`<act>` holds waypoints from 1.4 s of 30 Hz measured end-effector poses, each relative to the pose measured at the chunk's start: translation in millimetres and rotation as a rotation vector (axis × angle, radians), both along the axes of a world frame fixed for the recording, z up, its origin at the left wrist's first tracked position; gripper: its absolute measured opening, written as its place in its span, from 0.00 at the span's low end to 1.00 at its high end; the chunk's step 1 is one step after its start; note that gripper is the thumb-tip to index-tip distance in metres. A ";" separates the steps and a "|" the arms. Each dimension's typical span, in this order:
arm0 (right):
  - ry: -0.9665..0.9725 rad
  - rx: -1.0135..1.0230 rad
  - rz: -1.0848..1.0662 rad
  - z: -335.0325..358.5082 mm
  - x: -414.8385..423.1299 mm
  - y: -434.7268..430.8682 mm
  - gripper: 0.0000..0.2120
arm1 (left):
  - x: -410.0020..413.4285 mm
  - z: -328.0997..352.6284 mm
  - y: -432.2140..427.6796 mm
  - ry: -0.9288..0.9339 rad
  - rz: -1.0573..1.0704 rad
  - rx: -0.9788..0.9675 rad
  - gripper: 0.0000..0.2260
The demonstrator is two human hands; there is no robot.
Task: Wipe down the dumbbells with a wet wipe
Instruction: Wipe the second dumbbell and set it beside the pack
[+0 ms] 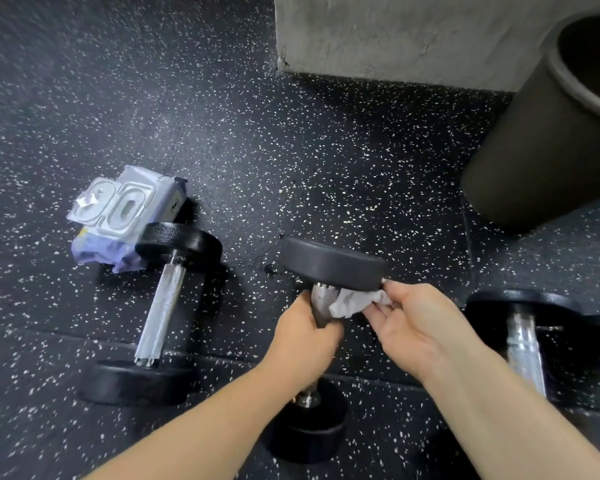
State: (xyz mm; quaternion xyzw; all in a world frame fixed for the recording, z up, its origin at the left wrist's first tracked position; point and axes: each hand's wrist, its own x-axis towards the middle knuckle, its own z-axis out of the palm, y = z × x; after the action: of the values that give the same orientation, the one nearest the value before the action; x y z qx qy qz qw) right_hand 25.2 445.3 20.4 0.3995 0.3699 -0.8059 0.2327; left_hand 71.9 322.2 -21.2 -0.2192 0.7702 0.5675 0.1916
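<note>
Speckled black rubber floor (pixel 291 150). Crinkled plastic wipe pack (pixel 118 216) touching left dumbbell (pixel 163 306), knurled steel bar, round heads. Left hand (pixel 305 341) gripping middle dumbbell (pixel 333 263) by its bar; right hand (pixel 413 323) pinching crumpled white wet wipe (pixel 357 301) against it. Third dumbbell (pixel 523 334) rightmost.

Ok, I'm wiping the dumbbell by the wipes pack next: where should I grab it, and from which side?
Take the dumbbell by the middle of its knurled handle, from above. It lies flat on the floor, bar exposed between the heads, and the wipes pack crowds the far head.
</note>
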 end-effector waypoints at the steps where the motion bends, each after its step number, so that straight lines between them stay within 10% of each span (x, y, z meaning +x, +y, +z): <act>1: 0.007 -0.015 0.023 1.5 4.3 -4.7 0.12 | -1.8 -5.0 -1.4 0.002 0.024 0.007 0.05; 9: -0.091 0.237 0.126 -8.3 15.0 -25.0 0.06 | -3.6 -17.2 -25.9 -0.011 0.148 0.031 0.04; 17: -0.029 -0.069 0.068 26.3 5.1 -56.7 0.10 | 6.5 -14.6 -38.2 -0.020 0.130 0.080 0.10; 42: -0.008 -0.159 -0.073 -19.4 -1.9 -21.7 0.19 | 3.2 -7.8 -7.7 0.010 0.024 0.043 0.09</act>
State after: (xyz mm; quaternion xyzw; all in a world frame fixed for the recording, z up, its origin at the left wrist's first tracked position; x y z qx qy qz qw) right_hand 23.3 423.6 1.0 0.3963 0.2891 -0.8390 0.2355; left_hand 75.1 314.5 -29.0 -0.2213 0.7560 0.5874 0.1856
